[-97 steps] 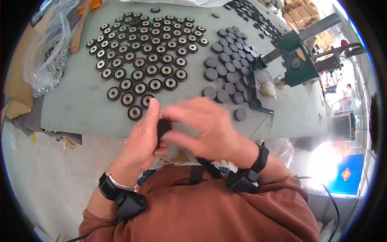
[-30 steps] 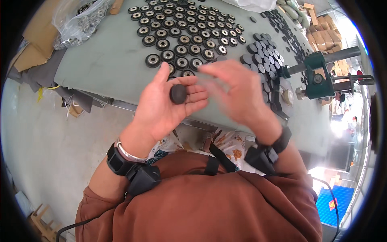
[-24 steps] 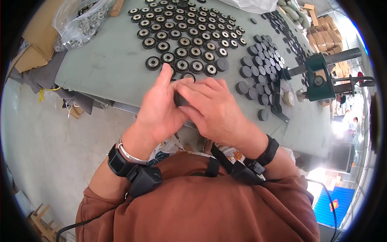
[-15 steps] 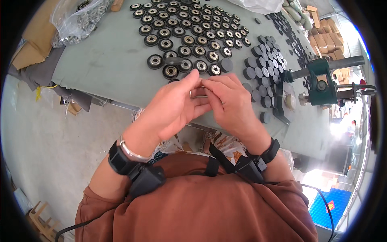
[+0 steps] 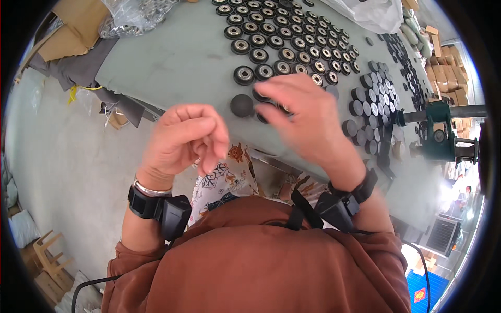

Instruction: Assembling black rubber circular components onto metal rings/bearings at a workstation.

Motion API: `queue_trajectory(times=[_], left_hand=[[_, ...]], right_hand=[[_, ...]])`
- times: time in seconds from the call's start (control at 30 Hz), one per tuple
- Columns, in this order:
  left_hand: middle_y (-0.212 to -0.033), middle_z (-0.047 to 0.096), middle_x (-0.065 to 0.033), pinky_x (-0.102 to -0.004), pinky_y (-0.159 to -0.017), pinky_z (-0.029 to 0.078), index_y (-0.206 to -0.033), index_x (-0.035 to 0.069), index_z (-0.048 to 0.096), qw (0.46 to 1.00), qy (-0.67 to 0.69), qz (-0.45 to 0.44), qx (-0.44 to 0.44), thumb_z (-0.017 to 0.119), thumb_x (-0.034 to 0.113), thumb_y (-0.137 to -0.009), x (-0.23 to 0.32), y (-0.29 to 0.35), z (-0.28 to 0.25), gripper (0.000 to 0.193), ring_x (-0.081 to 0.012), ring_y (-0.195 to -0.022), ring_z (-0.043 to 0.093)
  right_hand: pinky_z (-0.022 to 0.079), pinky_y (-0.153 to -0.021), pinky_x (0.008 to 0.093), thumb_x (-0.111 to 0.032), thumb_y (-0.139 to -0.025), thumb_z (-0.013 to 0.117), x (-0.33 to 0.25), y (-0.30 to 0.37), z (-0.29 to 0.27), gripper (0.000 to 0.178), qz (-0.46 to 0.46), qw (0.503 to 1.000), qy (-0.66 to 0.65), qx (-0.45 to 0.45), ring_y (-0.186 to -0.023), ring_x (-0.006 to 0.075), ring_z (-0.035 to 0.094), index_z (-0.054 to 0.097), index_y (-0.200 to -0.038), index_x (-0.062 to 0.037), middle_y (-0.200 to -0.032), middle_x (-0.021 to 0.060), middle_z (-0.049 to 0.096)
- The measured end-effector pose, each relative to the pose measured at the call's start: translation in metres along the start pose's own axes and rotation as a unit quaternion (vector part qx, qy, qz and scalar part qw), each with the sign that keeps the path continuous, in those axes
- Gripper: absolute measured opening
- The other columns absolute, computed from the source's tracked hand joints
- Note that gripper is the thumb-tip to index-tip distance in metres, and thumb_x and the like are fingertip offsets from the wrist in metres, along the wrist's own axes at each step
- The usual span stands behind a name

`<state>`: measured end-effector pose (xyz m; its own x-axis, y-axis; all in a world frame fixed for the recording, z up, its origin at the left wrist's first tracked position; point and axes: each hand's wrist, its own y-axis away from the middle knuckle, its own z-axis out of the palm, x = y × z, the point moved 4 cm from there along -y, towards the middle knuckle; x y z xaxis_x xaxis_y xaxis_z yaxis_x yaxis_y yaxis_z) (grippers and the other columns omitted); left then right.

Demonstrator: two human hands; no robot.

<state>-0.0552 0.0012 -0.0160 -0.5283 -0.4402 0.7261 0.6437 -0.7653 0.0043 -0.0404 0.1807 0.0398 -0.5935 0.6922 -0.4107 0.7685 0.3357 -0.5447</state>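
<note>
My left hand (image 5: 182, 140) hangs in front of the table's near edge, its fingers loosely curled and a little apart, with nothing visible in it. Over the near end of the wheel rows is my right hand (image 5: 308, 117), slightly blurred, thumb and fingers spread. Beneath those fingers, black wheels with metal bearing centres are partly hidden; whether the fingertips touch one I cannot tell. A plain dark round disc (image 5: 241, 106) lies between my hands near the edge. Just beyond it sits a black bearing wheel (image 5: 243, 75), face up.
Many more wheels (image 5: 287, 54) spread over the grey-green tabletop (image 5: 172, 68). Stacked dark grey discs (image 5: 368, 108) stand to the right, beside a green clamp-like metal fixture (image 5: 439, 130). A clear plastic bag of metal parts (image 5: 138, 15) lies far left, a white bag (image 5: 373, 15) at the back.
My hands have parted: the left drew back toward me and the right moved over the wheels. A dark disc now lies on formerly bare table. The whole view has shifted.
</note>
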Motion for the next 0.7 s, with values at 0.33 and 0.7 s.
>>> queue_trajectory(times=[0.33, 0.7], left_hand=[[-0.073, 0.061, -0.0073, -0.0203, -0.044, 0.042, -0.09, -0.004, 0.061, 0.914, -0.22, 0.188, 0.286, 0.052, 0.019, -0.093, 0.023, -0.019, -0.023, 0.024, -0.0112, -0.054, 0.056], [-0.079, 0.057, -0.0033, -0.0235, -0.054, 0.039, -0.1, -0.001, 0.061, 0.908, -0.128, 0.246, 0.313, 0.053, 0.021, -0.094, 0.028, -0.028, -0.05, 0.025, -0.0112, -0.065, 0.053]], right_hand=[[0.047, -0.074, 0.0345, -0.008, -0.076, 0.062, -0.007, 0.009, 0.009, 0.011, -0.004, 0.988, 0.105, -0.114, -0.085, 0.0274, 0.053, 0.062, -0.086, -0.0034, -0.084, 0.0088, 0.057], [0.047, -0.062, 0.021, -0.016, -0.086, 0.065, 0.062, 0.077, -0.045, 0.026, 0.498, 0.79, -0.31, 0.175, -0.068, 0.0073, 0.058, 0.066, -0.101, 0.0055, -0.081, 0.0031, 0.065]])
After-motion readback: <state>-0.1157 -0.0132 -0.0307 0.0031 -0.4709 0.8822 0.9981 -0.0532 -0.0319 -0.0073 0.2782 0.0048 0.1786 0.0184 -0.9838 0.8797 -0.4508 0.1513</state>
